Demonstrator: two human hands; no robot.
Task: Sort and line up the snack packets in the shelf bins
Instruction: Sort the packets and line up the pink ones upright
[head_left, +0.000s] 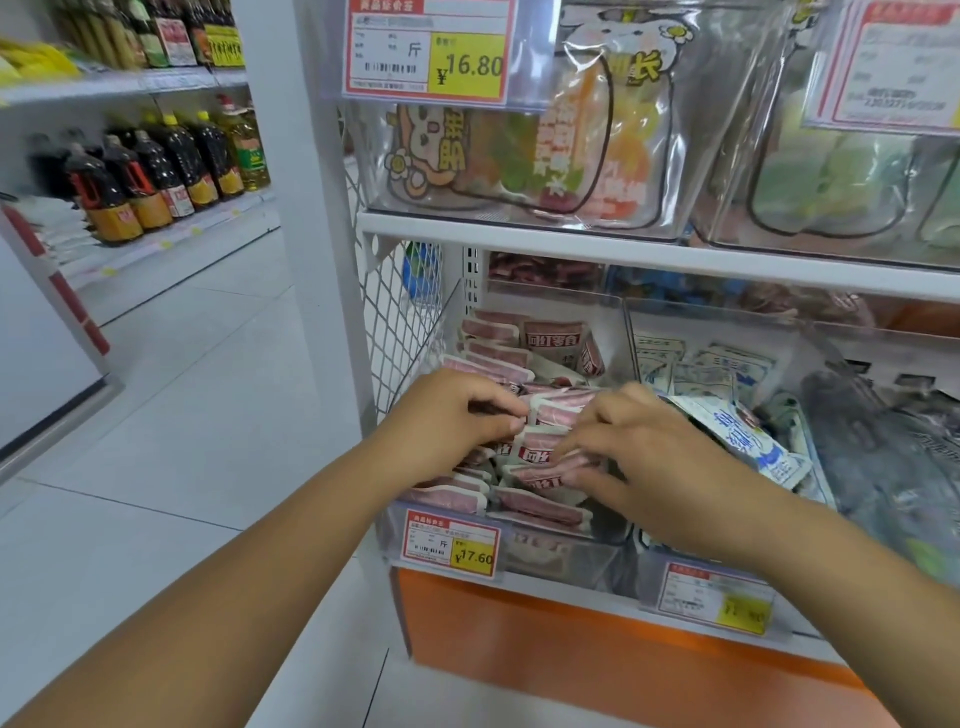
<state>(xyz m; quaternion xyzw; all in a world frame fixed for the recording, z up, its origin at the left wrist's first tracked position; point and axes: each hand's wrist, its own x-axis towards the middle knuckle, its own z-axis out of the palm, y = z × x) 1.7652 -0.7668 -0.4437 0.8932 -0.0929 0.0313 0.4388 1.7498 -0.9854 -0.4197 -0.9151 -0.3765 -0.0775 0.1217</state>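
The left hand (452, 421) has its fingers (511, 423) curled narrow, pinching the edge of one of the pink snack packets (540, 441). The right hand (649, 452) bends its fingers over the same heap and grips a packet between fingertips and thumb. Both hands work at the near end of the clear bin (571, 556) on the lower shelf, which is full of these packets, some upright at the far end, others lying jumbled. The next bin to the right holds blue-and-white packets (701, 369). Beyond it lie dark packets (872, 457).
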